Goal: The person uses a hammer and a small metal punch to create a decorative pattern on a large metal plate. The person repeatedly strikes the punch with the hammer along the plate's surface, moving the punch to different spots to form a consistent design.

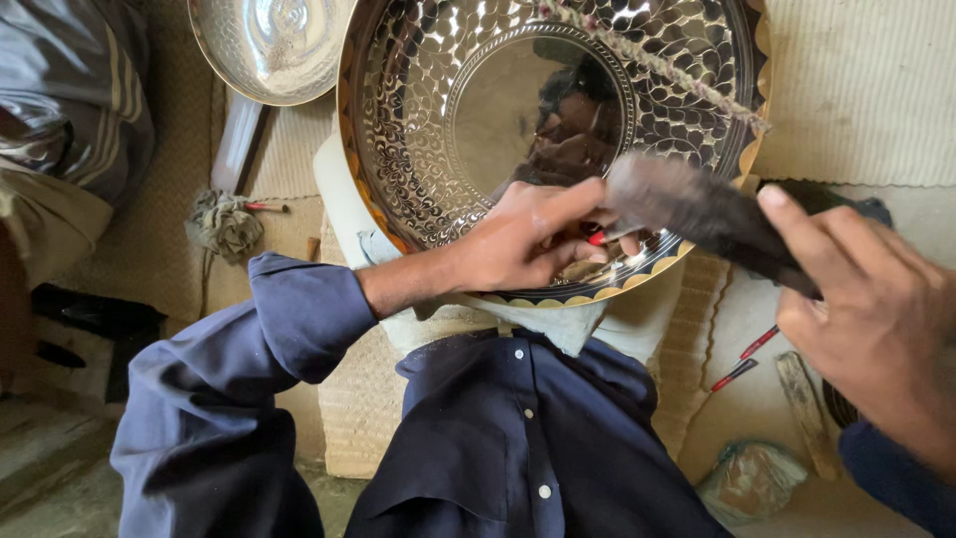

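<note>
Brush (pixel 697 214) in right hand (pixel 876 309), long axis slanting upper-left across tray (pixel 448 130).

A floor-level metal-engraving workshop was indicated: a chased metal tray (pixel 468 110) at twelve o'clock, woven mats (pixel 866 90), red-handled tools (pixel 747 359) scattered at four o'clock.

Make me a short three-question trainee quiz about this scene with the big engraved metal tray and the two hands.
1. True or false: the left hand rests on the large round shiny engraved metal tray and pinches a thin red-tipped tool.
2. What does the right hand hold? A. a hammer B. a dark blurred brush C. a cloth
3. Fill in: the second, smaller shiny metal dish lies at the upper ____ of the view.

Key: 1 true; 2 B; 3 left.
</note>
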